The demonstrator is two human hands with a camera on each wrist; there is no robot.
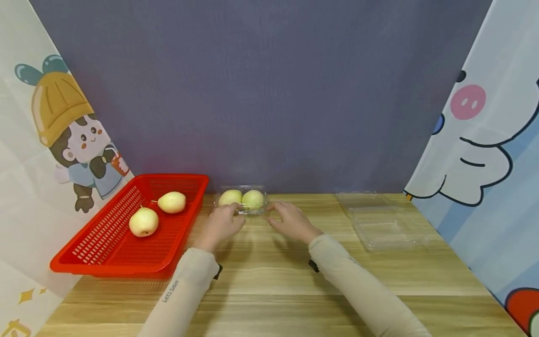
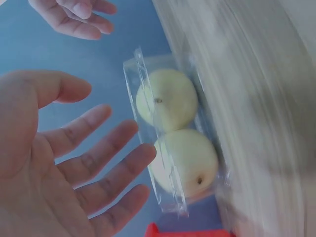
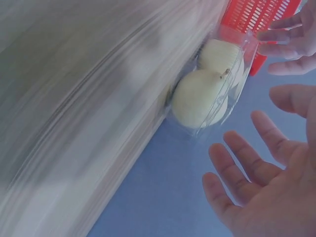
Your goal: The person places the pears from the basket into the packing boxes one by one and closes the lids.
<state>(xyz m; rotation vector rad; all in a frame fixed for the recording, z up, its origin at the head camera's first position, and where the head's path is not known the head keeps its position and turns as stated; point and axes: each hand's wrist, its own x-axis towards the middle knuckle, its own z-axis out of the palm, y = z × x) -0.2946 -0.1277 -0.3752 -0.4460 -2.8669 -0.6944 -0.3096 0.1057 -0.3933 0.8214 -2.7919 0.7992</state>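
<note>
Two pale yellow pears (image 1: 252, 200) sit side by side inside a clear plastic clamshell box (image 2: 170, 200) by the back wall. The box looks closed. My left hand (image 1: 222, 225) is at the box's front left, palm toward it with fingers slightly bent and spread; whether a fingertip touches the plastic cannot be told. Just off the box's right end, my right hand (image 1: 291, 222) hovers with loosely bent fingers and holds nothing. Both palms, bare, show in the wrist views, the left hand (image 2: 84, 158) and the right hand (image 3: 266, 173).
A red slotted basket (image 1: 113, 269) stands at the left, with two more pears (image 1: 144, 222) in it. Something clear and ribbed (image 1: 126, 284) shows beneath its front edge. At the right lies an opened clear box (image 1: 381, 224). A dark grey wall (image 1: 269, 93) closes the table's back.
</note>
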